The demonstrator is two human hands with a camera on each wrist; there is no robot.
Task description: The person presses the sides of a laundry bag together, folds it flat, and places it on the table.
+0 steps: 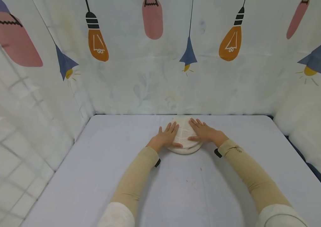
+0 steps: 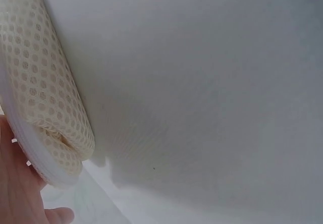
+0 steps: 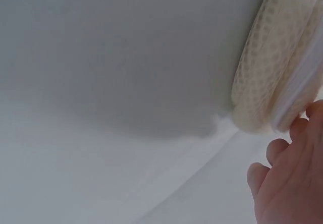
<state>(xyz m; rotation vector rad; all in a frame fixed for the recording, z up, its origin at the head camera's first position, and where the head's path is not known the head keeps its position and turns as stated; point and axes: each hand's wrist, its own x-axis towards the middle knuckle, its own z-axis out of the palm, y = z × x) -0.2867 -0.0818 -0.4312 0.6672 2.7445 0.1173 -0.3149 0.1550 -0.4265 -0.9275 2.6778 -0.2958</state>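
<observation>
A round, cream mesh bag (image 1: 185, 137) lies near the far edge of the table, its layers folded one over another. My left hand (image 1: 166, 137) rests on its left side with the fingers spread and fairly straight. On the right side my right hand (image 1: 204, 131) presses down, fingers extended and thumb pointing inward. Up close in the left wrist view, the honeycomb mesh (image 2: 45, 77) shows a white edging band (image 2: 30, 143) beside the palm. The right wrist view has the rolled mesh edge (image 3: 262, 77) next to my fingers (image 3: 277, 151).
The white tabletop (image 1: 106, 151) surrounds the bag and carries a few small marks. A curtain (image 1: 137, 78) printed with lamps hangs right behind the table's far edge, with more fabric along the left and right sides. Dark bands sit at both wrists.
</observation>
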